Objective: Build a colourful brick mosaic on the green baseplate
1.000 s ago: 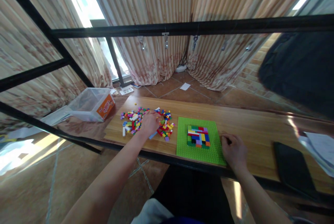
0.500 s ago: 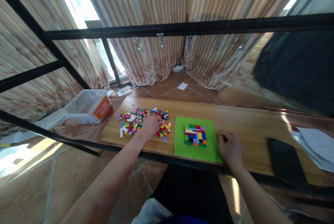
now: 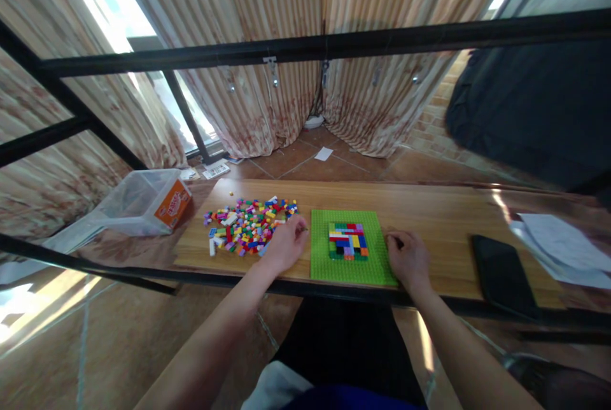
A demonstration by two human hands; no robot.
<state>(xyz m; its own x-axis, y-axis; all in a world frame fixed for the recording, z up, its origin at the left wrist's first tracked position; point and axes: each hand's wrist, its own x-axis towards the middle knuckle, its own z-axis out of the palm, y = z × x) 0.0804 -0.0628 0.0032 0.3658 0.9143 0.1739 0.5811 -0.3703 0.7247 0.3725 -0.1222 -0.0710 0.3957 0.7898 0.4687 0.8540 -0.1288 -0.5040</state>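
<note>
My left hand point(image 3: 287, 243) is closed in a pinch between the heap of loose toy bricks point(image 3: 248, 226) and the green baseplate point(image 3: 321, 263). Something small and dark shows at its fingertips, too small to name. On the baseplate sits a block of multicoloured bricks point(image 3: 349, 242) in red, blue, yellow, white, orange and purple, with a green border. My right hand point(image 3: 409, 258) rests with curled fingers at the baseplate's right edge; whatever its fingers may hold is hidden.
A clear plastic box point(image 3: 138, 203) with an orange label stands left of the wooden tabletop point(image 3: 443, 219). A black tablet-like slab point(image 3: 503, 273) and white papers point(image 3: 566, 244) lie to the right. Beyond the table runs a black metal bar point(image 3: 296, 48) before curtains.
My left hand has come out of the brick heap and moved right, toward the baseplate. The right hand stays by the plate's edge. The whole view has shifted slightly.
</note>
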